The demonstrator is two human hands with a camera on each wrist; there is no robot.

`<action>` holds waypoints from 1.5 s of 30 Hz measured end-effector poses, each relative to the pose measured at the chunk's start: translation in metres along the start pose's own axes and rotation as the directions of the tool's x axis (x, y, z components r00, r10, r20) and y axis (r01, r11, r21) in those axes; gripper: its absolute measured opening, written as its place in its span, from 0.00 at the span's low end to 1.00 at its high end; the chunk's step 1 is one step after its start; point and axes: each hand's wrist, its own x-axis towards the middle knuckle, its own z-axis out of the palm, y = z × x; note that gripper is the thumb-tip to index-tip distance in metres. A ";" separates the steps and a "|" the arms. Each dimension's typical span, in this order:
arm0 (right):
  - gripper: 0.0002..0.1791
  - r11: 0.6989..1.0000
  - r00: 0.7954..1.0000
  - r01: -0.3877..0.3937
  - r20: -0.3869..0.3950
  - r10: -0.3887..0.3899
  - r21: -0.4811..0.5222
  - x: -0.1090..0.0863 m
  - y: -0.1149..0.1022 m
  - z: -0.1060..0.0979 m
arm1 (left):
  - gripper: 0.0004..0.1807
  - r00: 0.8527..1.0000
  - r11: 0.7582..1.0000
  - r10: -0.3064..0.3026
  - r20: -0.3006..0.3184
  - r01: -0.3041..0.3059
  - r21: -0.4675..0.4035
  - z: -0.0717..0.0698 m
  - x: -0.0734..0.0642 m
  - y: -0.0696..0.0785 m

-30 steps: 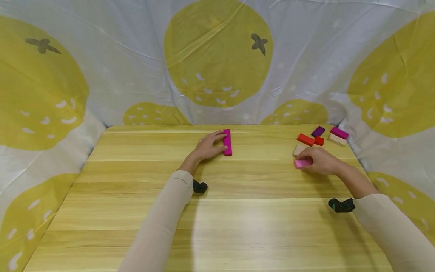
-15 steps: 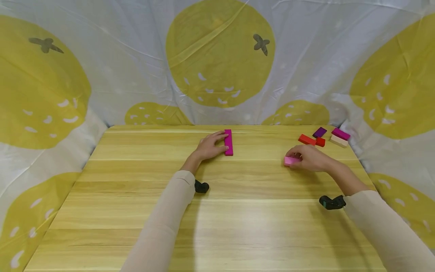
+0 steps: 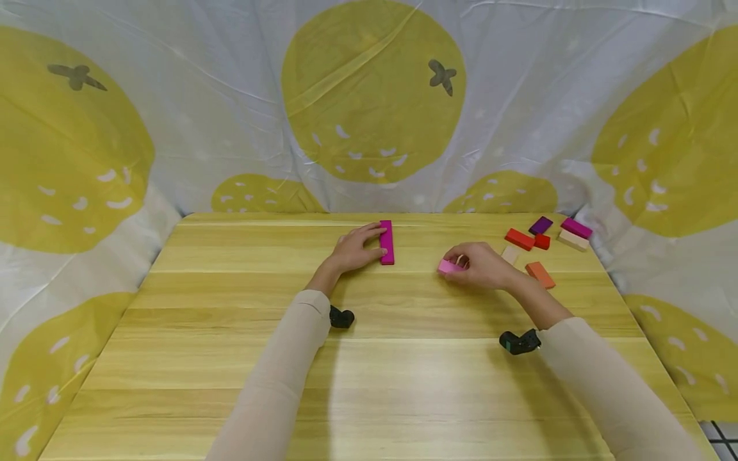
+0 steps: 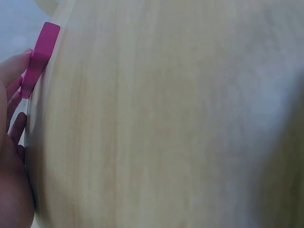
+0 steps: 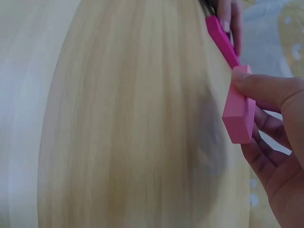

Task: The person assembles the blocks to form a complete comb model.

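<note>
A long magenta block (image 3: 387, 243) lies on the wooden table (image 3: 403, 384), its length running away from me. My left hand (image 3: 354, 248) holds it from the left side, thumb at the nearer part and fingertips at the farther part. In the left wrist view, the thumb and fingers lie against the magenta block (image 4: 42, 53). My right hand (image 3: 483, 266) pinches a light pink block (image 3: 450, 266) between thumb and fingers, to the right of the magenta one. The right wrist view shows the thumb on top of the pink block (image 5: 239, 107), with fingers below it.
At the back right lie a red block (image 3: 519, 239), a small red piece (image 3: 542, 241), a purple block (image 3: 541, 225), another magenta block (image 3: 576, 228) and a cream block (image 3: 573, 240). Nearer are a second cream block (image 3: 510, 255) and an orange block (image 3: 540, 274). A patterned curtain (image 3: 230, 115) surrounds the table.
My right hand has carried the pink block leftward toward the magenta one, uncovering the orange block and the nearer cream block. The left hand stays in place.
</note>
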 end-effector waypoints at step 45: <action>0.17 0.992 0.998 0.064 -0.007 -0.064 0.110 0.048 -0.050 0.060 | 0.35 1.000 1.000 0.013 0.001 -0.013 0.002 0.002 -0.001 0.004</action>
